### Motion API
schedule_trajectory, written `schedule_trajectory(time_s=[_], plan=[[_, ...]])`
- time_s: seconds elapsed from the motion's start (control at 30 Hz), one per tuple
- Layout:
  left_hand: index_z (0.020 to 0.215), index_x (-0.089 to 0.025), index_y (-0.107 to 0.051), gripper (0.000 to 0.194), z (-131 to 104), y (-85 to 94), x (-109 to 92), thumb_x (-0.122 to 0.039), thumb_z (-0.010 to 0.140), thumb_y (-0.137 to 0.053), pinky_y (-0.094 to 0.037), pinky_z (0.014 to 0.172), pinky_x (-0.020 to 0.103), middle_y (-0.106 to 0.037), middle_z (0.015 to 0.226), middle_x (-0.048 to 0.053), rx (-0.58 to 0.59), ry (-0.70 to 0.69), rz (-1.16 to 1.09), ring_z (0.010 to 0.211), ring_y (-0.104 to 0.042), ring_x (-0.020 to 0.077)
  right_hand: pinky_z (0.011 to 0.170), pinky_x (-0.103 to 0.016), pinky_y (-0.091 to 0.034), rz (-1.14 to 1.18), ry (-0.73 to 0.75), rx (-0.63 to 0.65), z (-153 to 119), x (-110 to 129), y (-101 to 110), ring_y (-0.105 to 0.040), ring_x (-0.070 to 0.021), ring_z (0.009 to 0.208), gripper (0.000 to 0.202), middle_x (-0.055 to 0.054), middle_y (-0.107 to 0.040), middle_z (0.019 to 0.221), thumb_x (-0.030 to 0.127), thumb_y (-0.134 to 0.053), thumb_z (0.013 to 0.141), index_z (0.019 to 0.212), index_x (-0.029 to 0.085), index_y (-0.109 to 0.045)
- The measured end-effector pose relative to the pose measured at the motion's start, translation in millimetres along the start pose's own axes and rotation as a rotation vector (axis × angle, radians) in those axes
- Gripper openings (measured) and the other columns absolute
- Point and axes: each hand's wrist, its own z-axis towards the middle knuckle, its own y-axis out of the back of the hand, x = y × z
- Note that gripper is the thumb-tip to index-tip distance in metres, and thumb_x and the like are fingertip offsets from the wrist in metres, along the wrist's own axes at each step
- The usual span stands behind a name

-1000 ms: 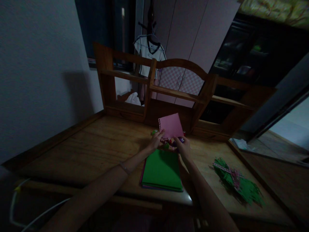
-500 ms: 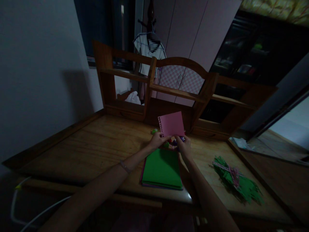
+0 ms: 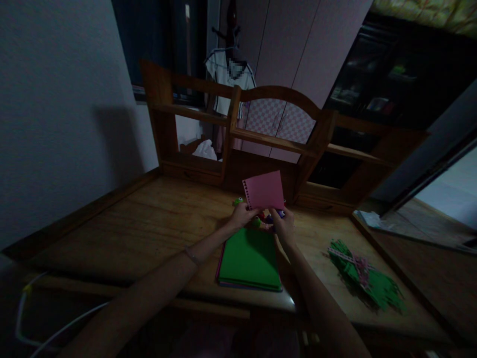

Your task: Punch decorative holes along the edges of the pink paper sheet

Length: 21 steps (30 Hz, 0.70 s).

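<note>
A pink sheet of paper (image 3: pixel 265 190) with a row of punched holes down its left edge is held up over the desk. My left hand (image 3: pixel 241 216) pinches its lower left corner, and my right hand (image 3: pixel 283 223) grips the lower right. Just under the hands lies a stack of green paper (image 3: pixel 249 261), with pink and purple edges showing beneath. Behind the hands, small colourful items (image 3: pixel 257 222) in green, red and purple are partly hidden. A small green figure with an eye (image 3: pixel 238 201) sits left of the sheet.
On the desk's right side lies a heap of green and pink paper strips (image 3: pixel 363 273). A wooden shelf unit (image 3: pixel 276 139) stands along the back of the desk (image 3: pixel 149 223). A white cable (image 3: pixel 70 325) hangs at the lower left.
Both hands keep hold of the pink sheet, which has shifted very slightly to the left. Otherwise the scene looks the same.
</note>
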Motion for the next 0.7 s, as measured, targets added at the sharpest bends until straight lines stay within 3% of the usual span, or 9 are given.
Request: schedule_trajectory(time_s=[0.27, 0.7], plan=[[0.083, -0.012, -0.073, 0.033, 0.1, -0.2, -1.3, -0.042, 0.071, -0.071, -0.046, 0.057, 0.024, -0.072, 0.077, 0.007, -0.004, 0.014, -0.026, 0.064, -0.064, 0.0176, 0.054, -0.025, -0.041, -0.089, 0.102, -0.083, 2.6, -3.4, -0.9, -0.056, -0.0171, 0.059, 0.031, -0.001, -0.062, 0.063, 0.046, -0.056, 0.076, 0.076, 0.017, -0.067], [0.091, -0.013, -0.073, 0.032, 1.7, -0.2, 1.6, -0.039, 0.072, -0.070, -0.049, 0.062, 0.026, -0.073, 0.085, 0.010, -0.021, 0.000, -0.033, 0.071, -0.066, 0.0188, 0.056, -0.026, -0.039, -0.117, 0.146, -0.102, 0.0, 3.3, 0.0, -0.053, -0.0165, 0.059, 0.027, -0.002, -0.061, 0.064, 0.040, -0.055, 0.077, 0.075, 0.016, -0.067]])
